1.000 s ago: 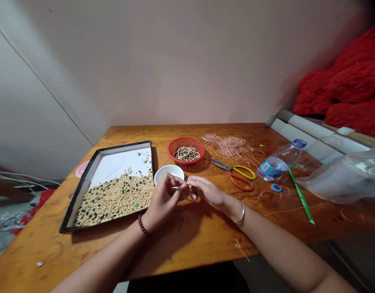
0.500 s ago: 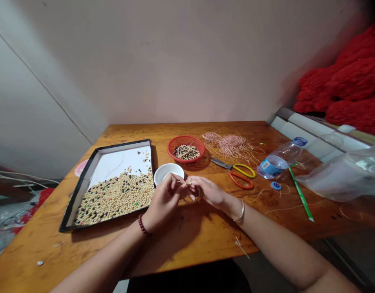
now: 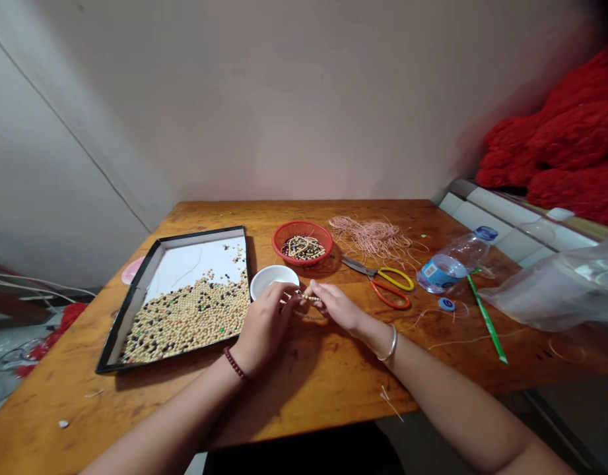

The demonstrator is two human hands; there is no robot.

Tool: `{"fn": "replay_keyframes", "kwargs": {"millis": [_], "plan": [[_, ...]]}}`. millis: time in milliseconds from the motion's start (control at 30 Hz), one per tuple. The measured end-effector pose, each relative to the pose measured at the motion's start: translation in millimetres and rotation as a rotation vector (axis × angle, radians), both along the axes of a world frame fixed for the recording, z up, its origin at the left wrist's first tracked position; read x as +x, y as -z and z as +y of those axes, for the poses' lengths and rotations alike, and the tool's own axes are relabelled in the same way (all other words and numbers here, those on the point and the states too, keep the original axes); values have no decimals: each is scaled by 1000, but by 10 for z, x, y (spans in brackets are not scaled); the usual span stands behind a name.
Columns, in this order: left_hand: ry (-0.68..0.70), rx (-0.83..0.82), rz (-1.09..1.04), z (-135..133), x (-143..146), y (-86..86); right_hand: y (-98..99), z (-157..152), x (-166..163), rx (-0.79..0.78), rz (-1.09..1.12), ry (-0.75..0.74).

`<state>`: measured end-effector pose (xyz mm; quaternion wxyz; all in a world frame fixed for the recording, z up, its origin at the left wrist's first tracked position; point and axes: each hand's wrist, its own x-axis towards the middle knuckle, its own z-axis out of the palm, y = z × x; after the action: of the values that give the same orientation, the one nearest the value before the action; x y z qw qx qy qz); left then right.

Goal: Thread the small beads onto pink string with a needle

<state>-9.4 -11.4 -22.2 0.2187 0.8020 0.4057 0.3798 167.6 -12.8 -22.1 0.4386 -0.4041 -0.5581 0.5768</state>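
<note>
A string of small beige beads [image 3: 311, 298] runs between my two hands, just in front of a white bowl [image 3: 274, 276]. My left hand [image 3: 268, 320] is closed, its fingertips pinching at the left end of the string. Closed too, my right hand [image 3: 339, 309] grips the beads between thumb and fingers. Part of the string hangs below the fingers, and its exact course is hidden by them. To the left lies a black-edged tray [image 3: 116, 330] holding many loose beige beads with some dark and green ones. A red basket [image 3: 302, 227] behind the bowl contains beaded strings.
Scissors [image 3: 377, 274] with yellow and orange handles lie right of the basket. Behind them is a tangle of pink cord [image 3: 370, 234]. Farther right are a plastic bottle [image 3: 445, 267], its blue cap [image 3: 447, 304], a green strip [image 3: 488, 320] and a clear plastic bag [image 3: 556, 284].
My left hand has rolled over so its back faces up more. The right fingers have shifted along the string, and more beads show between the hands.
</note>
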Motion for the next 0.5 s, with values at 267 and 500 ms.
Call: {"fn": "replay_keyframes", "kwargs": {"millis": [267, 500], "plan": [[-20, 108, 159, -14, 4, -48, 25, 30, -8, 84, -66, -9], [38, -45, 30, -56, 40, -66, 25, -14, -32, -17, 30, -70]]}}
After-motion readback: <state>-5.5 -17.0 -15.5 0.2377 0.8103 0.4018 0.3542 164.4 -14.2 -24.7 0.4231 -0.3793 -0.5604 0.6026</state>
